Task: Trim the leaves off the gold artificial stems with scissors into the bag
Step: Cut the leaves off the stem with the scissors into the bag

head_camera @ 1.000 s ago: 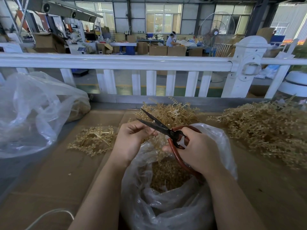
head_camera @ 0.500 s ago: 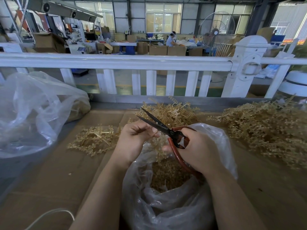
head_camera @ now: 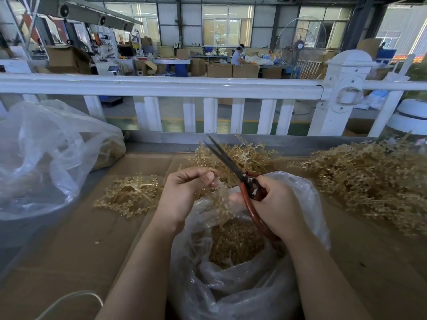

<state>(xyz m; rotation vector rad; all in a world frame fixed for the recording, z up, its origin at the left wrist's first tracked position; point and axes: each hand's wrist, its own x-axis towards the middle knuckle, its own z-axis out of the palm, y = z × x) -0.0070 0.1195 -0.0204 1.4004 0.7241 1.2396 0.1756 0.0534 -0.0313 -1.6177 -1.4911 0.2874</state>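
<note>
Cardboard sheeting (head_camera: 76,245) is laid over the surface, which is bounded at the far edge by a white railing (head_camera: 161,86); a workshop with cartons and a standing fan (head_camera: 300,42) is seen beyond. A large clear plastic bag (head_camera: 44,155) is slumped at the left. A big heap of gold stems (head_camera: 369,181) is spread at the right, a second heap (head_camera: 242,155) lies behind the hands, and a smaller flat pile (head_camera: 129,195) lies left of centre. An open clear bag (head_camera: 231,285), holding gold cuttings, is placed directly below the hands. Red-handled scissors (head_camera: 245,179) are gripped by the right hand (head_camera: 279,204), fingers curled round the handles, blades nearly closed and pointed away to the upper left. A gold sprig (head_camera: 223,199) is pinched by the left hand (head_camera: 184,192) over the bag mouth, just beside the scissors.
</note>
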